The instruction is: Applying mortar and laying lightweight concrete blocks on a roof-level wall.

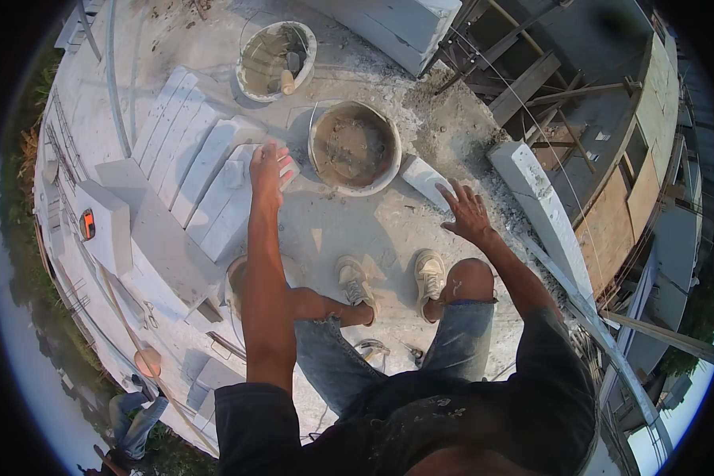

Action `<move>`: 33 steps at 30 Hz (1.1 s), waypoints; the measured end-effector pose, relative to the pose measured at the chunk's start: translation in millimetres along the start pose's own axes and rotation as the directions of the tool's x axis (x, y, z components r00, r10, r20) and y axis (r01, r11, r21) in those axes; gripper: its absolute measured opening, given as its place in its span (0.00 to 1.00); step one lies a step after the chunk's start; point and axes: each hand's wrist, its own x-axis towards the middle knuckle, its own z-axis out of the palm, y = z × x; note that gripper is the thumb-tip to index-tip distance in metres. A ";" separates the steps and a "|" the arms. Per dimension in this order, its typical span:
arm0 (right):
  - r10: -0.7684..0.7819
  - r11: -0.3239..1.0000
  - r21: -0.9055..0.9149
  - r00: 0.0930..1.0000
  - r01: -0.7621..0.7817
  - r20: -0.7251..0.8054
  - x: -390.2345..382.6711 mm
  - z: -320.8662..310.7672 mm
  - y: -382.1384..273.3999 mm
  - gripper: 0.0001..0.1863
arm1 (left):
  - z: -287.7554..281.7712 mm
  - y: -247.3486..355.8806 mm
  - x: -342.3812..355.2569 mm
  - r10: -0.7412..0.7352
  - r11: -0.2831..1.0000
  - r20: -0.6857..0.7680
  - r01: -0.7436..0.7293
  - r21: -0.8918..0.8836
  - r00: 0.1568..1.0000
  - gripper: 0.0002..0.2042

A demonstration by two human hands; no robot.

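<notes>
My left hand point(268, 170) is over the near end of a row of white blocks point(222, 198), its fingers stretched out. Whether it touches the block beneath cannot be made out. On that block lies a small white offcut point(233, 174), beside the hand. Lower right of a bucket of grey mortar point(355, 148), my right hand point(470, 213) is spread open with nothing in it. Its fingertips are nearest a short white block point(425, 181) lying on the floor. A long white block point(543, 214) is set along the slab edge farther right.
A second bucket point(254, 67) holds a wooden-handled trowel point(289, 79). More large blocks point(159, 230) and an orange tape measure point(87, 224) are at left. Beyond the right-hand edge is a drop with timber planks point(523, 87). Another person point(135, 420) is at lower left.
</notes>
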 end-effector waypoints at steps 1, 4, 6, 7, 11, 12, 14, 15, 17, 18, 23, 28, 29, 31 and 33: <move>-0.005 1.000 0.000 1.000 0.005 -0.022 14.2 19.7 5.5 0.53 | 5.1 -10.5 25.0 0.022 1.000 -0.001 -0.022 -0.001 1.000 0.22; -0.120 0.993 -0.020 0.987 0.118 -0.107 40.4 62.7 16.4 0.54 | 9.0 -40.2 92.2 0.203 0.926 -0.029 -0.182 0.332 0.979 0.24; -0.038 0.999 0.024 0.979 0.043 -0.200 48.2 81.3 21.4 0.53 | 3.6 -56.9 125.7 0.287 0.813 0.073 -0.283 0.508 0.955 0.28; 0.071 0.996 0.076 0.966 -0.054 -0.249 40.0 86.9 22.4 0.52 | 12.4 -62.7 126.8 0.283 0.813 0.085 -0.286 0.508 0.955 0.28; 0.067 0.965 0.261 0.964 0.003 -0.259 15.2 76.2 39.8 0.46 | 22.4 -79.4 112.6 0.002 0.849 0.098 -0.053 0.525 0.995 0.35; 0.082 0.961 0.278 0.958 -0.003 -0.274 4.1 78.3 43.0 0.44 | 19.0 -76.6 109.3 -0.018 0.829 0.123 -0.054 0.556 0.992 0.37; 0.230 0.962 0.221 0.916 -0.163 -0.329 -52.4 129.2 106.7 0.37 | 46.1 -62.5 93.2 -0.025 0.829 0.197 -0.089 0.552 0.980 0.37; 0.073 0.979 0.205 0.918 0.009 -0.390 -74.6 109.8 77.7 0.35 | 16.2 -63.2 82.4 -0.059 0.810 0.178 -0.057 0.583 0.982 0.37; 0.260 0.947 0.269 0.906 -0.172 -0.335 -122.3 134.5 102.6 0.43 | 20.0 -63.9 76.6 -0.073 0.847 0.182 -0.035 0.530 0.981 0.38; 0.300 0.926 0.320 0.906 -0.201 -0.298 -147.1 145.4 108.6 0.44 | 13.1 -63.0 77.7 -0.119 0.867 0.211 -0.002 0.498 0.970 0.38; 0.491 0.832 0.363 0.861 -0.421 -0.128 -222.0 172.4 96.4 0.50 | -73.2 100.7 57.4 0.142 0.526 0.298 -0.327 0.785 0.944 0.40; 0.419 0.893 0.359 0.796 -0.273 -0.437 -121.5 109.1 125.1 0.39 | -175.3 243.1 -34.5 0.832 0.409 0.103 -0.729 0.549 0.545 0.35; 0.469 0.850 0.448 0.787 -0.279 -0.401 -64.9 61.4 114.8 0.32 | -181.2 231.9 -50.4 0.842 0.401 0.099 -0.738 0.543 0.531 0.35; 0.207 0.947 0.322 0.792 -0.013 -0.575 33.5 -35.0 78.7 0.26 | -168.7 202.3 -54.5 0.867 0.375 0.123 -0.794 0.479 0.483 0.34; 0.001 0.957 0.241 0.833 0.159 -0.553 120.7 -106.9 1.4 0.24 | -155.6 127.9 -34.5 0.813 0.322 0.108 -0.595 0.737 0.573 0.30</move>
